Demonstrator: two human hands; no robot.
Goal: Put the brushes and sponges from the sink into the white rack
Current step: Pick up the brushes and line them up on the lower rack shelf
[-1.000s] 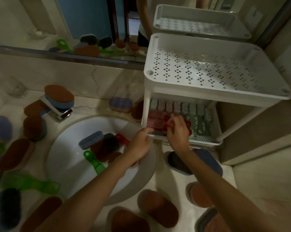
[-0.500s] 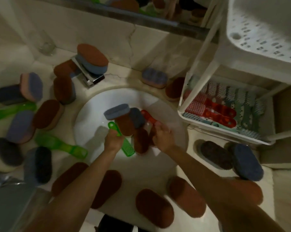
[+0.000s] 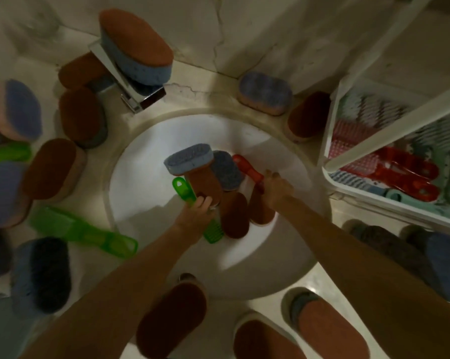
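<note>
At the centre of the frame, the left hand curls its fingers round the green brush, which lies in the white sink beside a pile of sponges. Just right of it, the right hand grips the handle of the red brush, also in the basin. The white rack stands at the right edge, its lower tray holding red brushes and green ones. More sponges ring the sink on the counter.
</note>
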